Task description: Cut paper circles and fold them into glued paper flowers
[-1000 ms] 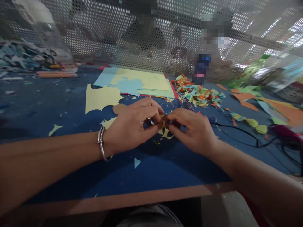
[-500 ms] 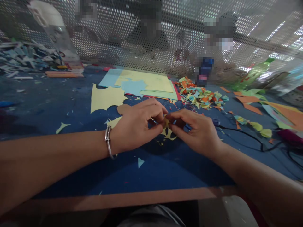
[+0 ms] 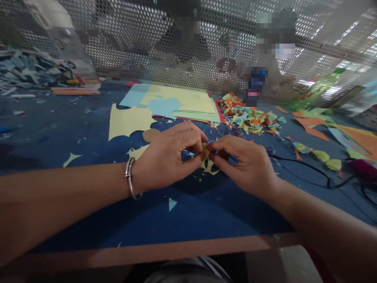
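Behind a blue desk (image 3: 103, 224) with a brown front edge, a perforated panel (image 3: 126, 47) rises, and blurred figures show through its holes. Near the middle of the desk, the left hand (image 3: 169, 157) and the right hand (image 3: 247, 162) face each other, fingertips almost meeting. Each is closed in a pinch, thumb against finger, gripping a small yellow piece (image 3: 205, 151) between them; the fingers hide much of it, so its full shape cannot be told. A cut yellow scrap (image 3: 211, 167) lies just below the fingertips, and a silver bangle (image 3: 129, 177) circles the left wrist. Beyond the left hand are a brown disc (image 3: 150, 135) and a yellow sheet (image 3: 126, 122) with scalloped edges, and farther back a stack (image 3: 188, 98) of yellow, blue and green paper with red at its edge. To the right of the stack sits a colourful heap (image 3: 250, 117) of small paper pieces in orange, green, yellow and blue. A clear bottle (image 3: 72, 49) with a white top stands at the far left, near a pile of strips (image 3: 29, 68); a green bottle (image 3: 321, 88) leans in view at the far right. On the right, a black cable (image 3: 308, 162) curves over the desk near orange sheets (image 3: 363, 141), while a pale blue triangle (image 3: 172, 204) lies in front of the hands
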`<state>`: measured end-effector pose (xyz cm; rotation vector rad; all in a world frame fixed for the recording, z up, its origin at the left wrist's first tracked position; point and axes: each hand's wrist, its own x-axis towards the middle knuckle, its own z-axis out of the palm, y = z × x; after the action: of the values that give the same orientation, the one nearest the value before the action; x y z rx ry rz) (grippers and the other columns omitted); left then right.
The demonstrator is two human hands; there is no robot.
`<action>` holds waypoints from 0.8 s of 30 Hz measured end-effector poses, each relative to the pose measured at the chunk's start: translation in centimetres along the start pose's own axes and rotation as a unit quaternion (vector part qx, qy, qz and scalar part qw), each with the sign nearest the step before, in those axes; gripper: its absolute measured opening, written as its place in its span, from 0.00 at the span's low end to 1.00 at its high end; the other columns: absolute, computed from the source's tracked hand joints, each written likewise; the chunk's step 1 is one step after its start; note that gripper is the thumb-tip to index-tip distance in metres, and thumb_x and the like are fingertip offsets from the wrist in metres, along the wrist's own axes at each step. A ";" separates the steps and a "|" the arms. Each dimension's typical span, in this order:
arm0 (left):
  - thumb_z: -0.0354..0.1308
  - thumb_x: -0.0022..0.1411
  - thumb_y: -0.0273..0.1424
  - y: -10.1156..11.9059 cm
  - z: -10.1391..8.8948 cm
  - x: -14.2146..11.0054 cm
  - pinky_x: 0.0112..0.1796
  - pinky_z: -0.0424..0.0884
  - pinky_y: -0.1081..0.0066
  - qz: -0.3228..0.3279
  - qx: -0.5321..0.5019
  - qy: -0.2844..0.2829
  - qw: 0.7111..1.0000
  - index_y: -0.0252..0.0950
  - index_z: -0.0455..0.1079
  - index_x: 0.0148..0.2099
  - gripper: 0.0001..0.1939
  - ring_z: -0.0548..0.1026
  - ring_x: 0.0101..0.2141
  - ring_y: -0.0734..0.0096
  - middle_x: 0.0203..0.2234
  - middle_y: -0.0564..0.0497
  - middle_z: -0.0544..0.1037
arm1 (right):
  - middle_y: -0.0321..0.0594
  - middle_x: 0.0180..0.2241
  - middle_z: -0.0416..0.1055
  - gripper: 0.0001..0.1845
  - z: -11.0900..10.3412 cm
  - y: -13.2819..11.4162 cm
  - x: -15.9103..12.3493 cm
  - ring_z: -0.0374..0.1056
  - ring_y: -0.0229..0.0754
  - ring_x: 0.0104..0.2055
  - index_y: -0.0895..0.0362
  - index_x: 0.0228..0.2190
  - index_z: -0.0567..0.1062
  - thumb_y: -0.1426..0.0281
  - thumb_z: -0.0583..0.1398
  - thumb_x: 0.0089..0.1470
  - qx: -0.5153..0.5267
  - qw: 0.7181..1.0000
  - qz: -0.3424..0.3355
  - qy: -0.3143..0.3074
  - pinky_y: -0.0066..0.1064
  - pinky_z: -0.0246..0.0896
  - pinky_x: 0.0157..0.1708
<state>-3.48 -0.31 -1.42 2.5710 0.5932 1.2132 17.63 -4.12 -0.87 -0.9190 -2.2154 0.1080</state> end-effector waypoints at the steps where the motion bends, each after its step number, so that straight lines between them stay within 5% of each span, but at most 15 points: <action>1: 0.59 0.58 0.18 0.0 0.0 0.0 0.45 0.72 0.67 0.003 0.005 0.001 1.000 0.36 0.69 0.32 0.08 0.77 0.43 0.69 0.37 0.49 0.79 | 0.41 0.33 0.76 0.08 0.0 0.0 0.0 0.71 0.36 0.34 0.60 0.37 0.77 0.80 0.58 0.60 0.001 1.000 -0.001 -0.001 0.27 0.65 0.35; 13: 0.59 0.58 0.19 -0.2 -0.1 -0.2 0.39 0.72 0.71 0.006 0.075 -0.039 0.996 0.35 0.70 0.34 0.07 0.77 0.39 0.71 0.39 0.50 0.80 | 0.41 0.30 0.74 0.09 0.9 0.7 0.3 0.71 0.39 0.32 0.59 0.34 0.77 0.78 0.56 0.62 -0.011 1.000 -0.016 -0.015 0.30 0.64 0.34; 24: 0.58 0.61 0.21 -0.4 0.3 -0.2 0.42 0.73 0.70 -0.034 -0.009 -0.044 0.998 0.35 0.72 0.35 0.05 0.78 0.39 0.70 0.37 0.49 0.80 | 0.41 0.31 0.74 0.11 0.3 0.7 0.0 0.70 0.39 0.33 0.56 0.34 0.73 0.77 0.53 0.64 -0.042 0.998 -0.013 -0.044 0.31 0.65 0.35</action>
<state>-3.44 -0.10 -1.92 2.5520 0.6413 1.0719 17.79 -3.54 -1.33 -0.9472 -2.3275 0.0457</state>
